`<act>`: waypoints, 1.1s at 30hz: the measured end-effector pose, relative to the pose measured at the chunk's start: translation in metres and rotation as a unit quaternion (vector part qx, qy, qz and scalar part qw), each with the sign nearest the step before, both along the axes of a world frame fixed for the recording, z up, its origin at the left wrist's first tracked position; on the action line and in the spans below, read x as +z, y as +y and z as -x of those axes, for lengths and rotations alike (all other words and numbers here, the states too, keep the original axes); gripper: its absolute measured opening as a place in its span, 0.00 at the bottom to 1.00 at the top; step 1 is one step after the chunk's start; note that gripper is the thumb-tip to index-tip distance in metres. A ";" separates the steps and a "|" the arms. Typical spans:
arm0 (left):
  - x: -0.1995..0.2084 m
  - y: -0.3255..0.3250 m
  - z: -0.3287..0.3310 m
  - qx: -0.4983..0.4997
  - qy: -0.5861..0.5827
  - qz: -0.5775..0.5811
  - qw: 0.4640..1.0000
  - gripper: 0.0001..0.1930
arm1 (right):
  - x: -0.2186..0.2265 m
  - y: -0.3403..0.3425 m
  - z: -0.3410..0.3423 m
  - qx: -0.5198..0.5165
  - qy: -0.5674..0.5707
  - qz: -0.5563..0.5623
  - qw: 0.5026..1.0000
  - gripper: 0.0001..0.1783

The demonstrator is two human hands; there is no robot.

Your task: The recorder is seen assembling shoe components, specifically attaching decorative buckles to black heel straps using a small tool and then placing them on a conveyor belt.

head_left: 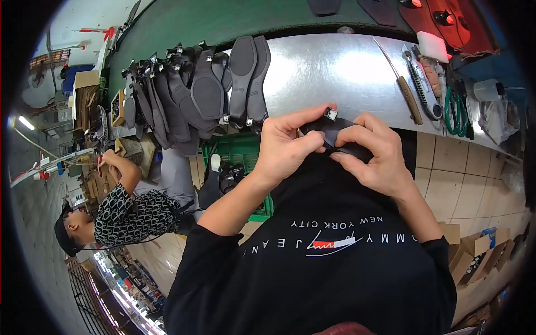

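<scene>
Between my hands, over the near edge of the metal tabletop (312, 72), is a black sandal (330, 135), seen mostly end-on. A shiny silver ornament (331, 114) sits at its upper side. My left hand (279, 148) pinches the left part with thumb and fingers. Curled fingers of my right hand (375, 146) grip the right part, the thumb below. My fingers cover much of the sandal. To the left lies a row of black sandals (207, 96), soles showing, several with silver ornaments.
At right lie a wooden-handled awl (410, 100), a utility knife (421, 84), green-handled scissors (458, 114) and a white block (432, 46). A green crate (261, 209) holding black sandals stands below the table. A co-worker (134, 215) is at left; cardboard boxes (474, 254) are at lower right.
</scene>
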State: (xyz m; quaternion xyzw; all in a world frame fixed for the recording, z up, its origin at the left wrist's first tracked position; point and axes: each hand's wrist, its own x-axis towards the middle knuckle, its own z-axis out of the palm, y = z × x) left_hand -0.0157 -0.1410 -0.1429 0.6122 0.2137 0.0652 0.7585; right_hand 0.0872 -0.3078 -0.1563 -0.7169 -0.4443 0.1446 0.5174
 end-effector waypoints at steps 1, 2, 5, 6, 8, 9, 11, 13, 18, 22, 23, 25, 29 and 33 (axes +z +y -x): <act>0.000 0.000 0.000 0.000 0.000 0.000 1.000 0.22 | -0.001 0.000 0.001 0.000 0.000 0.000 1.000 0.14; 0.000 0.000 0.000 0.000 -0.002 -0.004 1.000 0.22 | -0.002 0.000 0.002 -0.008 -0.001 0.001 1.000 0.14; 0.004 0.003 -0.002 0.002 0.017 0.029 0.999 0.22 | -0.005 0.001 0.004 -0.021 -0.048 -0.018 0.998 0.14; 0.007 0.005 -0.003 0.002 0.038 0.065 0.997 0.21 | -0.006 0.001 0.004 -0.029 -0.094 -0.039 0.994 0.14; 0.011 0.009 -0.003 -0.015 0.053 0.079 0.995 0.21 | -0.011 0.001 0.007 -0.035 -0.121 -0.067 0.990 0.15; 0.012 0.010 -0.003 -0.031 0.069 0.093 0.993 0.20 | -0.013 0.001 0.009 -0.040 -0.147 -0.096 0.984 0.15; 0.015 0.014 -0.004 -0.033 0.054 0.136 0.989 0.20 | -0.014 0.000 0.008 -0.044 -0.151 -0.112 0.981 0.16; 0.016 0.013 -0.004 -0.036 0.040 0.178 0.983 0.21 | -0.009 -0.001 0.004 -0.013 -0.165 -0.094 0.982 0.17; 0.011 0.011 0.001 -0.033 0.078 0.095 0.992 0.19 | -0.004 0.002 0.011 -0.068 -0.094 -0.092 0.989 0.16; 0.016 0.010 0.001 -0.076 0.125 0.082 0.986 0.17 | -0.005 -0.001 0.011 -0.062 -0.034 -0.053 0.996 0.12; 0.015 0.010 0.001 -0.100 0.132 0.069 0.984 0.17 | -0.005 -0.002 0.011 -0.063 -0.039 -0.047 0.996 0.11; 0.010 0.009 0.003 -0.103 0.133 0.050 0.985 0.16 | -0.005 -0.001 0.012 -0.063 -0.032 -0.043 0.997 0.11; 0.010 0.007 0.005 -0.142 0.128 -0.032 0.981 0.14 | -0.002 -0.001 0.016 -0.065 -0.014 -0.034 0.997 0.11; 0.008 0.003 0.005 -0.135 0.131 -0.043 0.981 0.12 | -0.003 -0.001 0.018 -0.076 0.001 -0.015 0.997 0.11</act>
